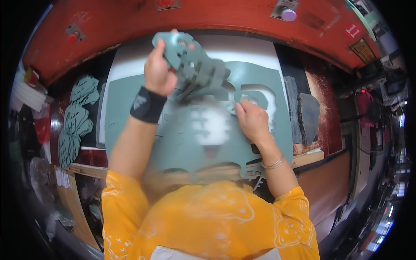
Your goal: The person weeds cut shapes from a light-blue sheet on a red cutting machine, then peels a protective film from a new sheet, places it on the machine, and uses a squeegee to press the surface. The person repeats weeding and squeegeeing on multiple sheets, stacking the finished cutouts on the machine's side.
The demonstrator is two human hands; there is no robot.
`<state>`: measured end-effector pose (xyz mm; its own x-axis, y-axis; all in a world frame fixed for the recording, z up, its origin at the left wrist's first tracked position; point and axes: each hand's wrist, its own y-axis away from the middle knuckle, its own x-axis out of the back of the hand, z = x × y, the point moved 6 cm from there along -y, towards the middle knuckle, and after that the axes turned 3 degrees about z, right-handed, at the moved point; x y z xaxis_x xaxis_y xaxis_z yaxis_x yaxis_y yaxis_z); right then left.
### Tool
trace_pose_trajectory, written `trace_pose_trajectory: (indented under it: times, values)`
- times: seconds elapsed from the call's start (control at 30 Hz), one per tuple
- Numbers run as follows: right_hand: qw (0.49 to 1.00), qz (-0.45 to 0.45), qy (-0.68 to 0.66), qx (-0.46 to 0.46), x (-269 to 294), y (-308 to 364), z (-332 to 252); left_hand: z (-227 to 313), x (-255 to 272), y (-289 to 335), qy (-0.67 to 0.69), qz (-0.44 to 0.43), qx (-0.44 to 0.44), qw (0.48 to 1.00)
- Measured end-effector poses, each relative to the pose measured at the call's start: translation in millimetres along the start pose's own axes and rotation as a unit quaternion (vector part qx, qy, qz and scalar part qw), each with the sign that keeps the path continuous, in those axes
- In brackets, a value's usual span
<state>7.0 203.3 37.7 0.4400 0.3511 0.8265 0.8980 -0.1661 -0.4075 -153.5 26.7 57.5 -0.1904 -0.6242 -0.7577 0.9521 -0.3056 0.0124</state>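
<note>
My left hand (160, 71), raised toward the far side, is closed around grey-green cut pieces (199, 65) with notched edges. These pieces fan out to the right, and their lower part is blurred. Below them lies a grey-green sheet (255, 73) with curved and toothed cut-outs, over a white board (216, 45). The near part of the sheet is smeared by motion and reaches close to my body. My right hand (253, 121) is closed at the rim of a cut-out on the right, pinching the sheet; its fingertips are partly hidden.
Stacks of cut grey-green pieces (78, 119) stand at the left. Darker grey pieces (308, 117) lie at the right. A red machine beam (216, 17) with knobs spans the far side. A wooden edge strip (307, 159) runs along the near side.
</note>
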Motion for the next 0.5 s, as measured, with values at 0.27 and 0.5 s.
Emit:
trace_pose_trajectory:
  times: [0.27,0.5]
  values:
    - [0.999,0.021,-0.025,-0.018,-15,14,22,70,9,-64,-0.014,-0.084,-0.049,0.995]
    - [0.999,0.027,-0.019,0.031,-13,16,16,120,5,-52,0.036,-0.132,-0.108,0.985]
